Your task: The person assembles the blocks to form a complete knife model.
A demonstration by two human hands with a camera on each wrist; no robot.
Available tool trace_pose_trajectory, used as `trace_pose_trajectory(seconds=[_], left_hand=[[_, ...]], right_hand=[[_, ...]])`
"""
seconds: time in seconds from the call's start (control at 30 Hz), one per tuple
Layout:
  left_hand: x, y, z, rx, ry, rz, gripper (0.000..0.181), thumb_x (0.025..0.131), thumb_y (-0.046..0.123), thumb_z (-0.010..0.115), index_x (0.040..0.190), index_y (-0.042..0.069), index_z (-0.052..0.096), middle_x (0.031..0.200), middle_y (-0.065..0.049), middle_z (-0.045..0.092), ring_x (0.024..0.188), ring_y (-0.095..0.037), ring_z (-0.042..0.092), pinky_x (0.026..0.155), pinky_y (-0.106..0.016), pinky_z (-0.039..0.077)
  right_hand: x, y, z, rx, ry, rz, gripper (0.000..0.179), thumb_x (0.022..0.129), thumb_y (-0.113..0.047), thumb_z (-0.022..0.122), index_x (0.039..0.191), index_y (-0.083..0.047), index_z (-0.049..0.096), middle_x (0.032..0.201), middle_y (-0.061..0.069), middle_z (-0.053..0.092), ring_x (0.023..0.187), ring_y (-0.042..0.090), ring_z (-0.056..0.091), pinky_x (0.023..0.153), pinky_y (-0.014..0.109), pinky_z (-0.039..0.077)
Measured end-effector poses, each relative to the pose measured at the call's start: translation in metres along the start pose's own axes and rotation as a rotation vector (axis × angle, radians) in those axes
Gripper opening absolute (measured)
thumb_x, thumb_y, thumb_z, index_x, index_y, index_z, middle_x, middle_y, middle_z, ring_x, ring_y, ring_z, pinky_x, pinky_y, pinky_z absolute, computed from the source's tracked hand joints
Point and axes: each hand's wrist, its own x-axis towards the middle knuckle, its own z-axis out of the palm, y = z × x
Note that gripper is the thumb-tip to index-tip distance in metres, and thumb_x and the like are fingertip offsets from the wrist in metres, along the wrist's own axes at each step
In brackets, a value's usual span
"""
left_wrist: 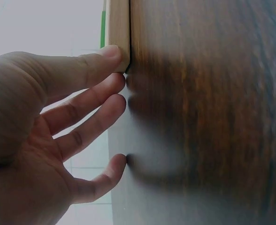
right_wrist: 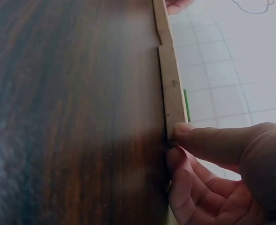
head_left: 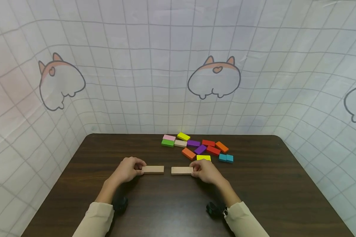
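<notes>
Two plain wooden blocks lie flat on the dark table [head_left: 166, 204], end to end with a small gap between them. My left hand [head_left: 127, 169] pinches the outer end of the left wooden block [head_left: 153, 170]. In the left wrist view, the thumb presses this block's side [left_wrist: 118, 28], and the other fingertips rest at the tabletop. At the opposite side, my right hand [head_left: 207, 171] grips the outer end of the right wooden block [head_left: 181, 171] between thumb and fingers. The right wrist view shows this block's long side [right_wrist: 173, 89], with the thumb on its near end.
Several coloured blocks lie loosely behind the hands: green [head_left: 167, 143], pink [head_left: 169, 137], purple [head_left: 200, 149], red [head_left: 213, 150] and blue [head_left: 226, 158]. A yellow block [head_left: 203, 158] sits just behind my right hand. A white grid-patterned curtain [head_left: 136, 82] surrounds the table's back and sides.
</notes>
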Motion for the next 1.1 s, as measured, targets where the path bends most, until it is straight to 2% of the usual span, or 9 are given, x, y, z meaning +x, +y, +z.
trace_pose_trajectory(seconds=[0.23, 0.4, 0.67, 1.1], left_hand=[[0.001, -0.003, 0.0, -0.021, 0.016, -0.011, 0.022, 0.084, 0.005, 0.082, 0.105, 0.009, 0.077, 0.088, 0.001, 0.07, 0.082, -0.012, 0.062, 0.077, -0.035, 0.053], [0.002, -0.004, -0.002, -0.038, 0.012, -0.015, 0.023, 0.084, 0.004, 0.082, 0.106, 0.008, 0.077, 0.089, 0.0, 0.069, 0.083, -0.013, 0.062, 0.078, -0.036, 0.054], [0.003, -0.003, -0.003, -0.044, 0.007, -0.019, 0.023, 0.084, 0.004, 0.082, 0.105, 0.008, 0.078, 0.088, 0.001, 0.07, 0.082, -0.012, 0.062, 0.077, -0.035, 0.053], [0.003, -0.002, -0.004, -0.048, 0.012, -0.014, 0.023, 0.084, 0.004, 0.082, 0.105, 0.007, 0.078, 0.087, 0.001, 0.07, 0.081, -0.012, 0.062, 0.077, -0.034, 0.053]], right_hand=[[0.001, -0.002, 0.003, 0.021, 0.009, 0.025, 0.021, 0.089, -0.007, 0.078, 0.109, -0.009, 0.074, 0.082, -0.001, 0.062, 0.07, 0.014, 0.054, 0.066, 0.028, 0.046], [0.001, -0.007, 0.006, 0.03, 0.025, 0.014, 0.021, 0.089, -0.008, 0.078, 0.11, -0.008, 0.075, 0.081, -0.001, 0.063, 0.07, 0.014, 0.054, 0.066, 0.028, 0.045], [0.01, -0.011, 0.012, 0.027, 0.033, -0.009, 0.021, 0.089, -0.009, 0.078, 0.111, -0.008, 0.074, 0.081, -0.002, 0.062, 0.069, 0.013, 0.052, 0.065, 0.027, 0.043], [0.02, -0.017, 0.015, 0.02, 0.015, 0.004, 0.023, 0.09, -0.009, 0.078, 0.112, -0.008, 0.074, 0.081, -0.001, 0.062, 0.072, 0.014, 0.053, 0.068, 0.029, 0.044]])
